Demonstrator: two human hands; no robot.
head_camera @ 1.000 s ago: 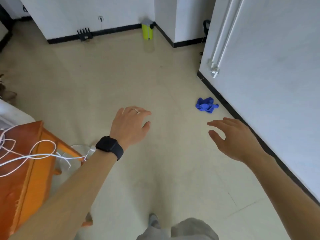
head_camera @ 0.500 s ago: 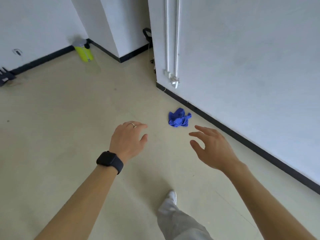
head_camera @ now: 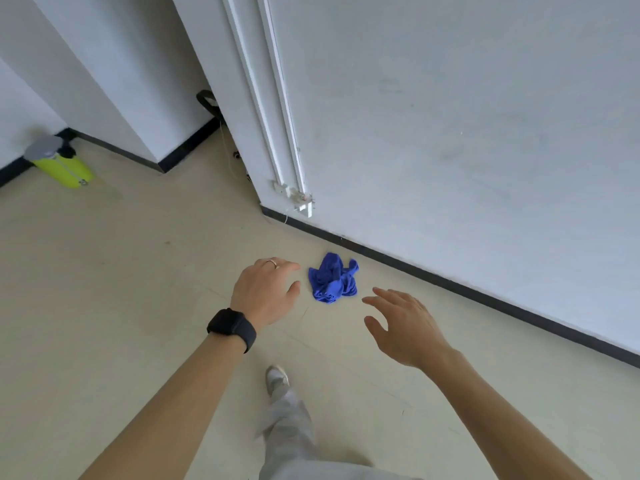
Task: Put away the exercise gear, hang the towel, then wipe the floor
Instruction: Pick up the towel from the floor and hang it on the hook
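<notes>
A crumpled blue cloth [head_camera: 333,278] lies on the pale beige floor [head_camera: 121,289], close to the black skirting at the wall's foot. Both hands reach toward it, empty: the left hand [head_camera: 264,292] loosely spread just beside it, the right hand [head_camera: 403,325] with fingers splayed, a little short of it. This looks like fetching the cloth. The next move calls for stooping and gathering the soft bundle in one hand.

We wear: black watch [head_camera: 231,326] on left wrist | ring [head_camera: 272,262] on left hand [head_camera: 265,293] | bare forearms | grey trousers [head_camera: 294,431] | pale shoe [head_camera: 277,377]
</notes>
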